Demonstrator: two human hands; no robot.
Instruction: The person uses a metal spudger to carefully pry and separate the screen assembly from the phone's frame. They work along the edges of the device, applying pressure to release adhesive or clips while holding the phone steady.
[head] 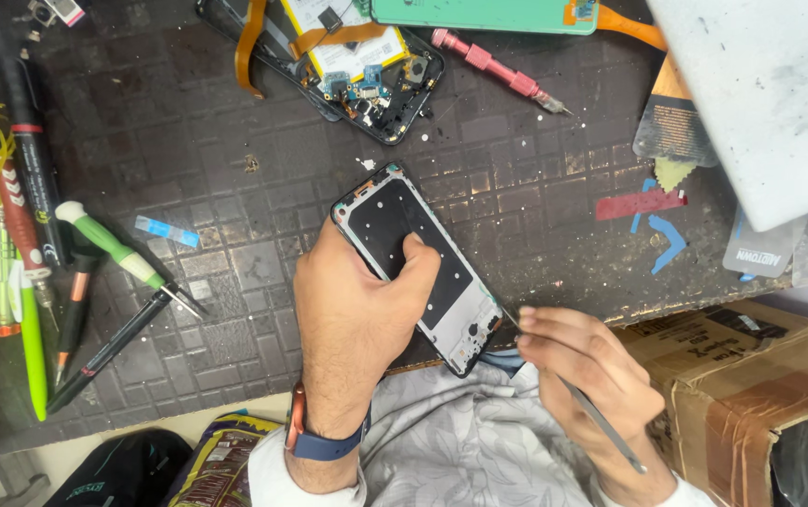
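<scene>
The head camera looks down at a dark work mat (235, 188) with a grid of squares on it.

In the middle lies a phone frame (418, 263). It is a long black shape with rounded corners and a thin silver edge. It lies tilted, with one end pointing up and left and the other end down and right, near the mat's front edge. Its big flat part is black with tiny white dots. The lower end shows small metal parts and holes.

The left hand (352, 324) rests on top of the frame. Its fingers are curled and closed around the frame's left edge, and the thumb presses on the black flat part. A blue band sits on that wrist.

The right hand (587, 361) is just beside the frame's lower right end. Its fingers are pinched tight around thin metal tweezers (601, 427). The tweezers' tip touches the frame's lower edge.

Farther up the mat lies an opened phone (380, 80) with small parts showing. A pink screwdriver (498, 68) lies near it. More pens and screwdrivers lie on the left. A brown cardboard box (742, 376) sits at the right.
</scene>
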